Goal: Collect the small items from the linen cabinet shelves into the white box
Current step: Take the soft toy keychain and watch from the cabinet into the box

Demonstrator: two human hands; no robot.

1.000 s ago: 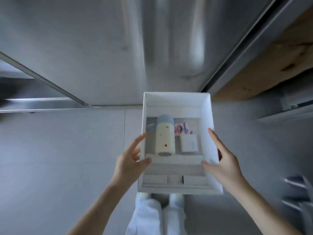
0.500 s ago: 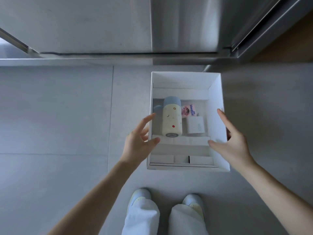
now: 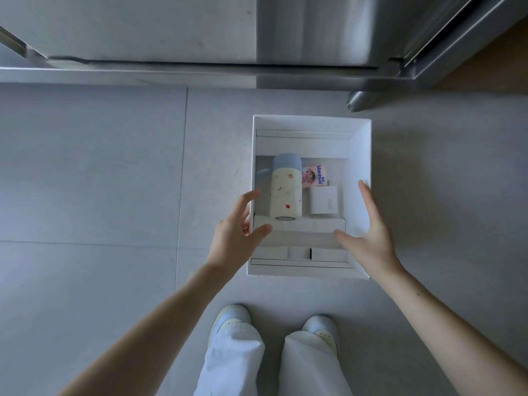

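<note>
The white box point(image 3: 360, 155) is open-topped and sits low over the floor, in front of my feet. Whether it touches the tiles I cannot tell. Inside it lie a cream bottle with a blue cap point(image 3: 286, 190), a small pink packet point(image 3: 315, 176) and a small white carton point(image 3: 324, 200), all side by side. My left hand point(image 3: 235, 232) grips the box's left wall, thumb inside and fingers outside. My right hand point(image 3: 371, 232) holds the right wall the same way.
The grey cabinet front point(image 3: 143, 27) and its metal bottom rail point(image 3: 200, 71) run across the top. A round metal foot point(image 3: 360, 100) stands beyond the box's far right corner. Grey floor tiles point(image 3: 85, 181) surround the box. My shoes point(image 3: 231, 318) are just behind it.
Both hands have carried the box downward, away from the cabinet front and toward the floor. My view has tilted down, so my feet now show.
</note>
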